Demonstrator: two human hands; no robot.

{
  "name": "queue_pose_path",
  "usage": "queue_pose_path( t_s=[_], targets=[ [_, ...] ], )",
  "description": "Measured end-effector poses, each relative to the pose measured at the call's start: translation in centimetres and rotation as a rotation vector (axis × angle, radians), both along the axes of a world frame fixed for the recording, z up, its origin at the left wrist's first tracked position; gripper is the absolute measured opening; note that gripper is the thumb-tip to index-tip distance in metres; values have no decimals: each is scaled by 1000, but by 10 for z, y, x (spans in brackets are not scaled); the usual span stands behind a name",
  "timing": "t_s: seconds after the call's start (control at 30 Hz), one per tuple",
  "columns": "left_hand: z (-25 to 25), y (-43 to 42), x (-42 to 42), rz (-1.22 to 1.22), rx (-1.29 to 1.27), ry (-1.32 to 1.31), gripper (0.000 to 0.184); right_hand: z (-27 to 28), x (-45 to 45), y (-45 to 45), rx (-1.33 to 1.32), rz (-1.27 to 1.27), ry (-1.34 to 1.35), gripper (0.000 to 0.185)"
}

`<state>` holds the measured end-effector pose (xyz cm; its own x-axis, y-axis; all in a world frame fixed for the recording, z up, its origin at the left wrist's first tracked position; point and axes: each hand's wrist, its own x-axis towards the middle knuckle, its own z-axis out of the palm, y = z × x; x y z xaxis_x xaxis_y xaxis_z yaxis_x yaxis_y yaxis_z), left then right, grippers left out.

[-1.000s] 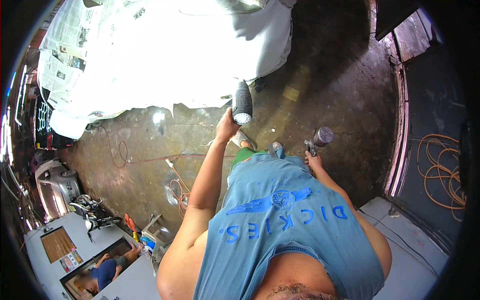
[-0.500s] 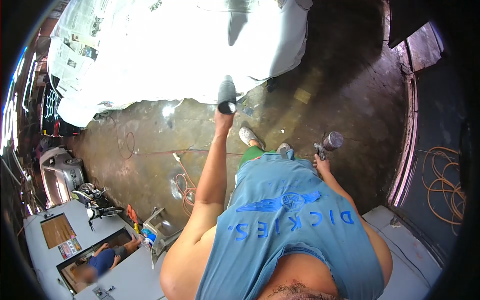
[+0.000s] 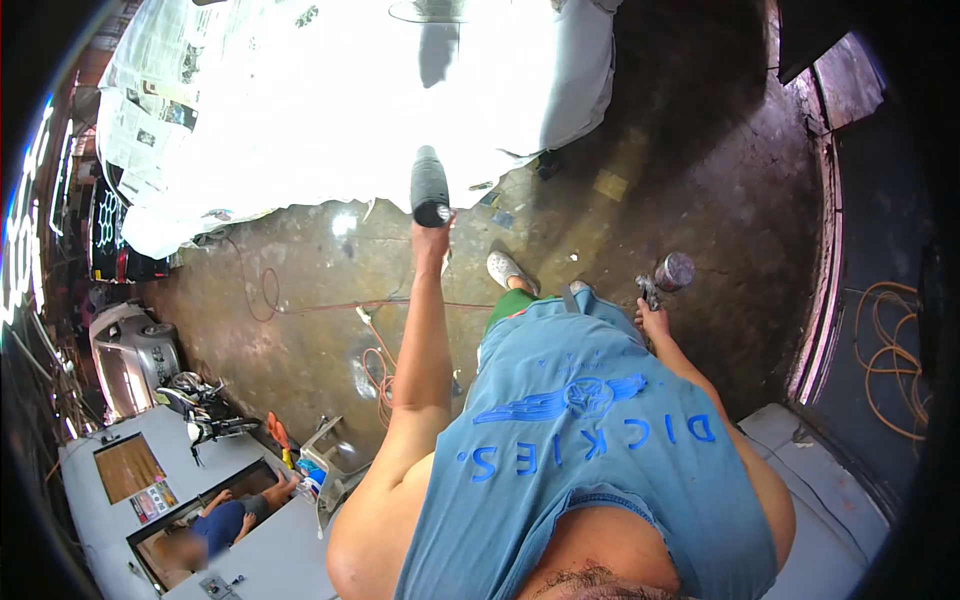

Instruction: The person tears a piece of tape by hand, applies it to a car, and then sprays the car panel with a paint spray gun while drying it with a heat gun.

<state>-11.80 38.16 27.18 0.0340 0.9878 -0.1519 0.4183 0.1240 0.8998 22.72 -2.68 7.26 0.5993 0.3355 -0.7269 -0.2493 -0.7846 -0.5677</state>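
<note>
My left hand [image 3: 431, 240] is closed round the lower part of a black barrel-shaped tool [image 3: 429, 185]. Its narrower end points toward a brightly lit white covered surface [image 3: 330, 110] with newspaper sheets at its left side. Down by my right side, my right hand [image 3: 653, 318] grips a spray gun [image 3: 648, 290] with a round, paint-stained cup [image 3: 675, 271] attached. The fingers of both hands are partly hidden.
A red hose [image 3: 330, 306] and an orange cord [image 3: 378, 365] lie on the floor. Another coil [image 3: 885, 350] is at the right. Left are a silver car [image 3: 135, 360], a motorcycle [image 3: 205, 410] and a person [image 3: 222, 522] in a doorway. A paper piece [image 3: 610, 185] lies ahead.
My left hand has moved left along the covered surface with the black tool. My right hand still holds the spray gun at my side. The view has shifted slightly.
</note>
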Motion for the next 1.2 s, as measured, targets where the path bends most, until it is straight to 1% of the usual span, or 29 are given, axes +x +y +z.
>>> queue_pose_path(
  t_s=[0.03,0.1,0.17,0.2,0.3,0.33,0.4,0.43,0.5,0.53,0.57,0.6,0.67,0.7,0.73,0.77,0.8,0.93,1.0,1.03,1.07,1.1,1.17,1.2],
  targets=[
    [16,-6,11,-127,31,49,46,-1,0,1,14,6,-7,45],
    [1,-10,22,-177,89,50,53,-1,-1,5,41,20,-22,46],
    [43,-25,40,-295,-7,41,59,1,-1,13,33,43,-55,47],
    [32,-21,39,-364,-26,70,62,4,-2,19,28,54,-70,47],
    [-6,-15,32,-377,17,-3,66,32,-2,44,-46,153,-215,51],
    [6,-21,33,-362,35,35,66,35,-3,54,-4,161,-224,52],
    [19,-24,29,-353,-17,80,66,37,-4,76,72,164,-242,53],
    [24,-29,29,-353,-37,102,65,36,-7,83,206,121,-319,50],
    [31,-30,23,-388,-108,21,64,36,-21,111,465,26,-486,43],
    [21,-27,15,-429,-105,58,61,46,-28,124,454,12,-409,43],
    [10,-23,5,-472,-102,94,59,69,-32,138,444,-3,-332,42],
    [20,-27,6,-511,-33,109,53,91,-37,152,434,-21,-254,42],
    [15,-21,-5,-631,-97,157,61,115,-47,176,472,-32,-243,41],
    [13,-15,-13,-693,-130,184,65,121,-53,188,492,-40,-237,41],
    [34,-16,-7,-744,-129,167,65,122,-60,200,520,-56,-263,40],
    [30,-9,-15,-786,-144,237,67,122,-69,210,543,-74,-285,40],
    [30,-4,-21,-829,-133,235,68,123,-77,220,564,-87,-310,39],
    [39,18,-42,-949,-126,289,73,155,-109,251,447,-189,-175,43],
    [34,32,-55,-956,-277,379,75,169,-121,263,422,-263,-120,48],
    [34,41,-63,-970,-326,402,74,171,-146,272,423,-321,-105,49],
    [35,50,-73,-985,-374,426,73,184,-151,284,446,-350,-118,50],
    [34,55,-79,-1012,-359,397,72,189,-157,294,472,-376,-134,52],
    [32,64,-92,-1059,-325,334,70,184,-170,306,506,-371,-158,50],
    [35,67,-95,-1067,-313,351,68,181,-177,314,526,-368,-173,49]
  ],
)
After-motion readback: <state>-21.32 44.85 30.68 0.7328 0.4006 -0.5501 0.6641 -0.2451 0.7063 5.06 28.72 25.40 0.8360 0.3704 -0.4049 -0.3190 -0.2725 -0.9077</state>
